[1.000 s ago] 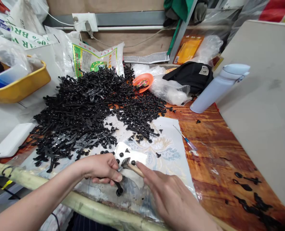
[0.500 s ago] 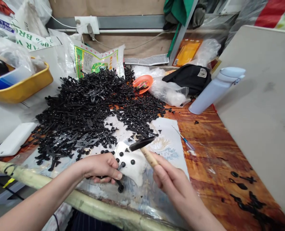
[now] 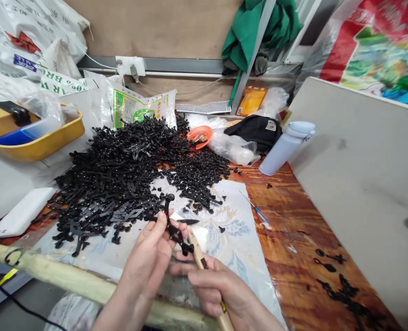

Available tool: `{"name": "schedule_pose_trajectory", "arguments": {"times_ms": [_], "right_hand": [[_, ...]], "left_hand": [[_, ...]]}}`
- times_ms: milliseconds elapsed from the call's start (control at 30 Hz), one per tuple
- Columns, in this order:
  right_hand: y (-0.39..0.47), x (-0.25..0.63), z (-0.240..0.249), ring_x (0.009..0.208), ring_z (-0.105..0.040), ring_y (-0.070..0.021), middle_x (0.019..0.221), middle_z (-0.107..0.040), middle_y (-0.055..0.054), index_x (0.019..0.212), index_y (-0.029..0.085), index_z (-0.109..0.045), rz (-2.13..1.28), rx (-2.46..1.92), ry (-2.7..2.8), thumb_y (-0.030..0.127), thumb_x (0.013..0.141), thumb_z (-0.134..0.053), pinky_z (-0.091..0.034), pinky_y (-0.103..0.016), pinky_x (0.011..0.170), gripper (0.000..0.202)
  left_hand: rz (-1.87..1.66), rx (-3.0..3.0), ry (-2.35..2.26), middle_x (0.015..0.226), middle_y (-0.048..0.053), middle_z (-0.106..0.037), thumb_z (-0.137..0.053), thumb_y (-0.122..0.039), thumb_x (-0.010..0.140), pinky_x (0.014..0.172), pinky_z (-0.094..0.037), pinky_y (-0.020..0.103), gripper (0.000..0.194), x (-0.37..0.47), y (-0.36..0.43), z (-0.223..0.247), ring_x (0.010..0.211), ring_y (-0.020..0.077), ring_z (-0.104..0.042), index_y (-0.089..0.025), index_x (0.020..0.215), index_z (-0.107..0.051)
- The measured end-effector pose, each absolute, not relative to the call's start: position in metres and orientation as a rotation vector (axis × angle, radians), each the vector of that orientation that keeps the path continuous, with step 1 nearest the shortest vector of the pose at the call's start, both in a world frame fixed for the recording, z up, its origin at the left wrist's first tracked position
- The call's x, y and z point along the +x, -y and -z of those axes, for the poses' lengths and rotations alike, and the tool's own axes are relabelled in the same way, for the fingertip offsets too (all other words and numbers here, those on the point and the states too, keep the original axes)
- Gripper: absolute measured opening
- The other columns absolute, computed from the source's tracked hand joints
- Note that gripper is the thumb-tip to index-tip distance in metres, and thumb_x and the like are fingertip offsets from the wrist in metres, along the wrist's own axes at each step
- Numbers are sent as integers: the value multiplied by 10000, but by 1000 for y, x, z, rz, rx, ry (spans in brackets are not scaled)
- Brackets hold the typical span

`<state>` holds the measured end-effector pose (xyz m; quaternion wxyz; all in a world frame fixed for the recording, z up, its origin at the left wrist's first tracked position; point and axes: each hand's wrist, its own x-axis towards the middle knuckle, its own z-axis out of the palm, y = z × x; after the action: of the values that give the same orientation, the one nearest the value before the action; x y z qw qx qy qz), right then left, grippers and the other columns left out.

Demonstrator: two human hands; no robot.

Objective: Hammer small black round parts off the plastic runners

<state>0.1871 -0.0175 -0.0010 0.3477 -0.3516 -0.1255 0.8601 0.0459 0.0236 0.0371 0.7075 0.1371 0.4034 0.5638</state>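
Note:
My left hand [image 3: 148,253] pinches a small black plastic part [image 3: 175,235] that has several arms with round ends. It is raised over the front of the work sheet. Close on its right, my right hand [image 3: 221,285] is wrapped round the wooden handle of a hammer [image 3: 197,248]. The hammer's dark head shows just beyond the part, which partly covers it. A white pad [image 3: 203,233] lies under the hammer, mostly hidden by the hands. Behind both hands spreads a large heap of black plastic parts [image 3: 128,170].
A patterned sheet [image 3: 238,239] covers the wooden table [image 3: 276,220]. A screwdriver [image 3: 254,207] and a pale blue bottle [image 3: 286,147] are on the right, before a grey panel [image 3: 355,161]. Loose black parts [image 3: 345,289] lie at far right. Left are a white power bank-like block [image 3: 22,212] and yellow basket [image 3: 52,142].
My left hand has turned upward and lifted the black part off the pad area. My right hand, still gripping the hammer, has moved down and left beside it. The view has shifted upward.

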Motion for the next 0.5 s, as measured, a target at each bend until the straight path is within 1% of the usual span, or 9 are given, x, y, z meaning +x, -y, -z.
{"name": "schedule_pose_trajectory", "arguments": {"times_ms": [67,133,167,233,300,367,433,467,500], "right_hand": [[19,181,2,322,-187,27,567,-580,46,889,117,-612,-2146,-881,377,279,648,-818,-170,-126,298,356],[20,179,1,314,-167,23,450,-468,94,832,114,-597,-2009,-916,420,355,680,-799,-173,-124,299,349],[21,179,0,312,-179,25,463,-488,88,822,124,-578,-1948,-947,439,368,677,-800,-175,-123,300,360],[21,181,-3,307,-219,34,581,-596,42,841,144,-542,-1863,-1014,496,376,658,-809,-183,-123,304,398],[21,183,-7,305,-257,36,697,-653,2,885,155,-527,-1841,-1062,579,389,652,-806,-191,-127,309,433],[20,188,-11,298,-265,30,687,-653,0,883,156,-524,-1855,-1098,659,420,645,-796,-192,-135,310,447],[19,195,-16,291,-265,19,646,-640,13,841,164,-517,-1842,-1157,728,443,620,-794,-190,-147,306,451],[17,200,-19,287,-262,13,605,-623,28,816,169,-512,-1820,-1205,772,442,606,-795,-188,-151,305,446],[17,206,-22,284,-255,8,559,-595,47,797,172,-512,-1797,-1270,825,431,596,-796,-185,-155,303,434]], "left_hand": [[-1257,269,-884,744,33,-677,-677,-298,789,628,-561,244,173,44,-15,-30,727,158,-659,-171,903,-648],[-1235,241,-879,828,59,-698,-640,-272,822,664,-570,247,147,41,-5,-26,804,172,-673,-172,930,-646],[-1218,218,-896,847,72,-705,-619,-243,838,708,-573,257,126,39,1,-24,837,179,-679,-161,929,-648],[-1173,149,-981,804,83,-714,-571,-163,863,786,-571,281,93,38,11,-24,839,183,-694,-132,895,-653],[-1146,77,-1079,715,68,-712,-528,-107,875,792,-576,286,128,39,20,-25,769,172,-708,-123,851,-653],[-1144,43,-1128,696,57,-714,-527,-108,874,789,-573,276,143,40,29,-25,758,165,-711,-132,818,-656],[-1055,152,-1144,734,67,-725,-580,-186,852,721,-573,266,126,38,41,-25,749,177,-707,-141,779,-673],[-965,287,-1163,732,68,-726,-619,-239,823,654,-566,259,139,36,48,-26,708,183,-700,-149,737,-682],[-852,488,-1197,683,58,-715,-663,-286,778,555,-537,247,162,32,53,-29,610,176,-673,-158,682,-690]]}}
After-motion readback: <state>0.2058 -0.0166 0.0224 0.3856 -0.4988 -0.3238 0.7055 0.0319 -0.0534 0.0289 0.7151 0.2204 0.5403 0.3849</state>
